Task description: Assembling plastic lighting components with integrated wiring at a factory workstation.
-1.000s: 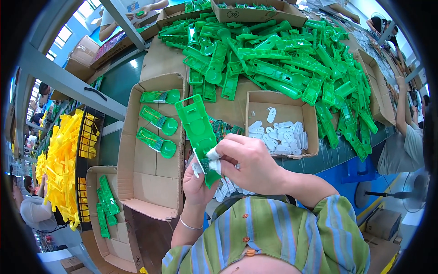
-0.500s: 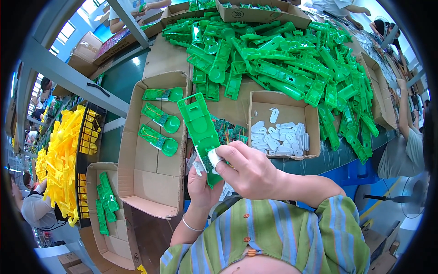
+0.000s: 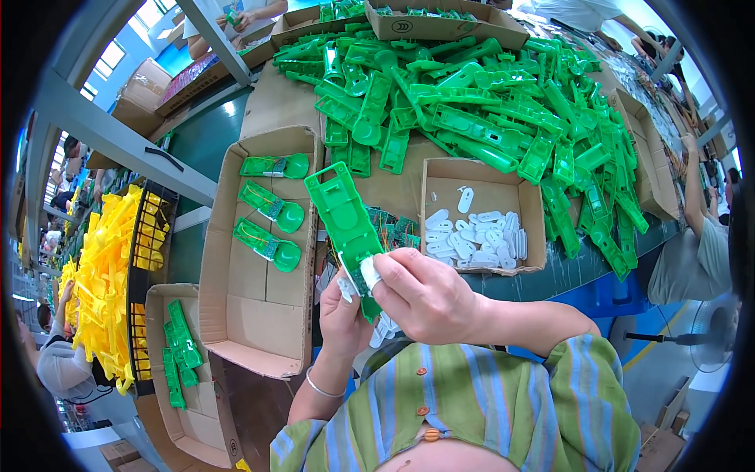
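Note:
A long green plastic shell (image 3: 344, 206) is tilted up in front of my chest, its hollow inner side facing me. My left hand (image 3: 342, 321) is closed round its lower end. My right hand (image 3: 429, 293) pinches at the shell's lower part, by a small circuit board set in it. White coverings show on the tips of both hands' fingers; what lies beneath the right fingertips is hidden. Behind the shell lie several small circuit boards with wires (image 3: 392, 228). An open cardboard box (image 3: 253, 334) to the left holds three green shells with boards and wires (image 3: 267, 244).
A cardboard tray (image 3: 484, 175) at right holds small white oval plastic parts (image 3: 480, 240). Beyond spreads a big heap of green shells (image 3: 472, 102). At left stand a lower box (image 3: 206, 421) with green pieces, a black rack (image 3: 149, 236) by yellow parts (image 3: 106, 283), and a metal post (image 3: 118, 130).
The view has shifted slightly. Both hands keep hold of the green shell in nearly the same place, with the right fingers still pressed by the circuit board.

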`<move>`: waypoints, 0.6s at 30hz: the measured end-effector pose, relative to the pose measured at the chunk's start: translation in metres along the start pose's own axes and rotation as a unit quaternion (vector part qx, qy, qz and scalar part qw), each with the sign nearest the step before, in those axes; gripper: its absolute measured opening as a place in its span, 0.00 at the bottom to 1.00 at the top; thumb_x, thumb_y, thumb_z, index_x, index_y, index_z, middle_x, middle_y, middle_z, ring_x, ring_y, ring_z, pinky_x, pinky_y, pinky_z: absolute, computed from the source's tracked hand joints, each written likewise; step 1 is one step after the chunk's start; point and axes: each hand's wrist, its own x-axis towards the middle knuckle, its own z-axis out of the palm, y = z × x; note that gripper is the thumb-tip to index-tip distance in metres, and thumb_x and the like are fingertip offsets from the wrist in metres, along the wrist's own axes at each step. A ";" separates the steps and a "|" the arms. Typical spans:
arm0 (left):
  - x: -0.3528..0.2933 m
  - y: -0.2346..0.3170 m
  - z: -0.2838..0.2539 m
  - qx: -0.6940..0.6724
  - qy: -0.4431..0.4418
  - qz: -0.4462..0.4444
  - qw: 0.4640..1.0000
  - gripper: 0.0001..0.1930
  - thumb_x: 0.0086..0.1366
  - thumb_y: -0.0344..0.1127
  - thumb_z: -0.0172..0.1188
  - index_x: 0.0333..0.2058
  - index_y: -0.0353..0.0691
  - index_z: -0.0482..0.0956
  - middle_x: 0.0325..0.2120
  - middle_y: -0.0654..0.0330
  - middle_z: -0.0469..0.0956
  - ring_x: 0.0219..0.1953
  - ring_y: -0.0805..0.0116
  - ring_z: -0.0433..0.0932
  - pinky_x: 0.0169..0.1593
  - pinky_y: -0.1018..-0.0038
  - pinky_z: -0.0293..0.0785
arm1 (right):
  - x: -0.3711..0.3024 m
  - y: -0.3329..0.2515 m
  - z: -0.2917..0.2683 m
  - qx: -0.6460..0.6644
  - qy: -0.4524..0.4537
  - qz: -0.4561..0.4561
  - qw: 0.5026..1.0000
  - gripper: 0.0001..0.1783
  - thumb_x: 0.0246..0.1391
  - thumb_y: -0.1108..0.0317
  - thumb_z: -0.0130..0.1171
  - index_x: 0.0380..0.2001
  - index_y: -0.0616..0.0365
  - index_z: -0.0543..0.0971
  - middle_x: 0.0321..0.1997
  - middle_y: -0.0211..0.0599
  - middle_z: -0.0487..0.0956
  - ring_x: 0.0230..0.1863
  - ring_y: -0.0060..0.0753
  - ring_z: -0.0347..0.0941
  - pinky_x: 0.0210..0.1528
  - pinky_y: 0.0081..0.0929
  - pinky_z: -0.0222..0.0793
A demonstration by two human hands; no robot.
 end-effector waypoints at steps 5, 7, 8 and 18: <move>0.008 0.013 0.028 0.157 0.003 -0.005 0.988 0.24 0.67 0.36 0.49 0.57 0.28 0.60 0.51 0.54 0.71 0.51 0.68 0.71 0.55 0.73 0.66 | -0.011 0.007 0.001 -0.005 0.010 -0.024 1.000 0.14 0.34 0.71 0.55 0.27 0.70 0.75 0.38 0.46 0.71 0.37 0.39 0.70 0.36 0.25 0.73; 0.007 0.012 0.025 0.235 0.027 -0.016 0.971 0.23 0.65 0.32 0.52 0.56 0.28 0.62 0.50 0.53 0.72 0.51 0.69 0.71 0.54 0.75 0.65 | -0.016 0.005 0.003 0.036 0.010 -0.001 0.999 0.14 0.33 0.73 0.58 0.28 0.70 0.76 0.39 0.47 0.72 0.37 0.41 0.71 0.37 0.27 0.73; 0.008 0.011 0.023 0.216 0.031 -0.007 0.976 0.22 0.65 0.31 0.52 0.55 0.29 0.62 0.49 0.53 0.73 0.50 0.70 0.72 0.53 0.76 0.67 | -0.018 0.005 0.005 0.076 0.011 0.022 0.997 0.15 0.32 0.76 0.61 0.29 0.70 0.77 0.40 0.48 0.73 0.37 0.42 0.72 0.38 0.30 0.74; 0.005 0.012 0.041 0.342 0.071 0.072 0.934 0.14 0.56 0.22 0.53 0.43 0.31 0.71 0.34 0.62 0.76 0.34 0.83 0.71 0.36 0.85 0.67 | -0.028 0.014 -0.006 0.599 0.005 0.367 0.712 0.20 0.47 0.74 0.64 0.43 0.65 0.69 0.41 0.34 0.70 0.43 0.27 0.73 0.48 0.27 0.71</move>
